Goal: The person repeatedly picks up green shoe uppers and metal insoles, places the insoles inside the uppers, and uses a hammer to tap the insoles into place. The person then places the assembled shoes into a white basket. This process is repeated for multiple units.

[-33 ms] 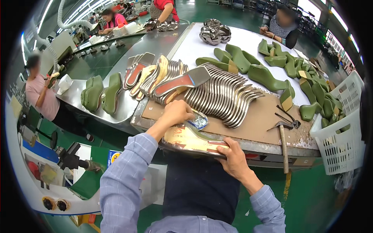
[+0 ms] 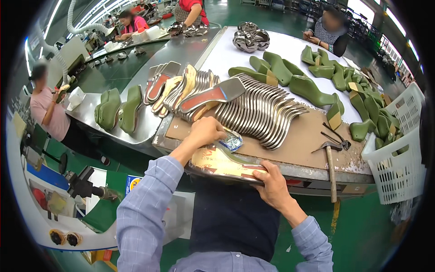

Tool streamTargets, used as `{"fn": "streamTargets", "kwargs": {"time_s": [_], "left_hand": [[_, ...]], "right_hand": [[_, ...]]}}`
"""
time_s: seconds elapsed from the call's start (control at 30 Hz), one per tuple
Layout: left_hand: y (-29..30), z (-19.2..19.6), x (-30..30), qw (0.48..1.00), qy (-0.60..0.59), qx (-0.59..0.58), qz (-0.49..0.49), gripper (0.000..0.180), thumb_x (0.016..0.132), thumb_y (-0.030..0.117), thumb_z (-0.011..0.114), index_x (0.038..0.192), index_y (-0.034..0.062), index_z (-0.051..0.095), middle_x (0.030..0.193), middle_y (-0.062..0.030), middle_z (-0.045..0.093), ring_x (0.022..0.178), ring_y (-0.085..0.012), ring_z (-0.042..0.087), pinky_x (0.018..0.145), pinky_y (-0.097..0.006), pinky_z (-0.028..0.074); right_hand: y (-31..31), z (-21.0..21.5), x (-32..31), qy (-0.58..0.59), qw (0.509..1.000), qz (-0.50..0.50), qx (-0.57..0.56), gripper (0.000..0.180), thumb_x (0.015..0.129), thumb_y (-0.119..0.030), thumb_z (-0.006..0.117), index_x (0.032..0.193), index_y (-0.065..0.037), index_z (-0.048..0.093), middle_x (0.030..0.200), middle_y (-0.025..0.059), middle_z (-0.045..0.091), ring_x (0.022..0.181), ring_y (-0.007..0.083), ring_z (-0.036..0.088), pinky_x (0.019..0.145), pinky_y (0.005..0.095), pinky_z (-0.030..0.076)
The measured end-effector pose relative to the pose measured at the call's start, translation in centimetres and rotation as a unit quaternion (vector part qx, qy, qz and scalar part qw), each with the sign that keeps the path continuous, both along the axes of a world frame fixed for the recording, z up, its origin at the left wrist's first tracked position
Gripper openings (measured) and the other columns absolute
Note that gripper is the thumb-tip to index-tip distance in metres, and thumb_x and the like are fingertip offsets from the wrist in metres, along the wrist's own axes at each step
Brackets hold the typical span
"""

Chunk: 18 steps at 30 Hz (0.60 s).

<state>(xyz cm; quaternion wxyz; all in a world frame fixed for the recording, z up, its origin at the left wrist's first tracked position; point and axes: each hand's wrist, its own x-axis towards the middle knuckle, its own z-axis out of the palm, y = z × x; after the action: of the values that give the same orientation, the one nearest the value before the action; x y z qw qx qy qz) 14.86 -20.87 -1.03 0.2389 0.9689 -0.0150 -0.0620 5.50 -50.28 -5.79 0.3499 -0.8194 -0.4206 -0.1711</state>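
My right hand [image 2: 273,185] grips a green shoe last [image 2: 232,155] at one end, with its thumb on top. A pale yellow insole [image 2: 216,162] with printed marks covers the face of the last that is turned up. My left hand [image 2: 207,132] is closed over the other end, fingers curled and pressed together; whatever they pinch is hidden. Just beyond these fingers, a small clear bag of shiny bits [image 2: 232,141] lies on the bench edge. Behind it stands a long row of curved, metal-edged insoles [image 2: 263,111], with a red-brown one [image 2: 206,99] across the top.
Pincers [image 2: 333,144] and a wooden-handled hammer [image 2: 331,174] lie at the bench's right edge. Many green lasts [image 2: 312,90] spread toward a white basket [image 2: 398,158]. More lasts [image 2: 130,109] stand on the metal table at left. A machine [image 2: 86,217] sits lower left. Several people work beyond.
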Motion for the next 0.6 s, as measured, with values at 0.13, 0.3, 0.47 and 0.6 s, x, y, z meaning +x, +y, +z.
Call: {"fn": "streamTargets", "kwargs": {"time_s": [0.13,0.3,0.47,0.6], "left_hand": [[0.2,0.2,-0.5,0.998,-0.048,-0.028,0.021,0.022,0.087,0.027,0.071,0.099,0.0117,0.08,0.085,-0.0102,0.076,0.076,-0.0229,0.071,0.077,-0.037,0.054],[0.2,1.1,-0.4,0.986,-0.097,-0.133,0.01,0.024,0.094,0.019,0.065,0.109,0.0021,0.073,0.088,-0.0112,0.074,0.077,-0.0177,0.071,0.074,-0.031,0.054],[-4.9,4.4,-4.4,0.959,-0.064,-0.272,-0.043,0.022,0.095,0.007,0.065,0.116,-0.0016,0.066,0.094,-0.0105,0.073,0.081,-0.0151,0.071,0.075,-0.029,0.056],[-9.8,4.2,-9.1,0.947,-0.124,-0.274,-0.11,0.018,0.09,0.006,0.071,0.107,-0.0008,0.07,0.097,-0.0118,0.075,0.087,-0.0192,0.073,0.079,-0.03,0.056]], "right_hand": [[0.2,0.1,-0.3,0.001,1.0,-0.008,0.007,0.07,0.066,-0.003,0.086,0.124,-0.013,0.05,0.128,0.0213,0.051,0.105,0.0416,0.058,0.085,0.0492,0.053],[0.3,0.1,-0.3,0.003,1.0,-0.014,0.012,0.068,0.066,-0.004,0.086,0.123,-0.013,0.051,0.127,0.0212,0.051,0.105,0.0416,0.058,0.086,0.0493,0.052],[-0.1,0.1,-0.3,0.014,1.0,-0.018,0.005,0.064,0.069,-0.007,0.085,0.123,-0.013,0.052,0.126,0.0213,0.052,0.107,0.0416,0.058,0.088,0.0485,0.051],[-0.5,0.8,-0.6,0.045,0.999,-0.013,0.004,0.057,0.075,-0.015,0.083,0.125,-0.013,0.054,0.128,0.0217,0.052,0.11,0.0413,0.057,0.092,0.0492,0.049]]}}
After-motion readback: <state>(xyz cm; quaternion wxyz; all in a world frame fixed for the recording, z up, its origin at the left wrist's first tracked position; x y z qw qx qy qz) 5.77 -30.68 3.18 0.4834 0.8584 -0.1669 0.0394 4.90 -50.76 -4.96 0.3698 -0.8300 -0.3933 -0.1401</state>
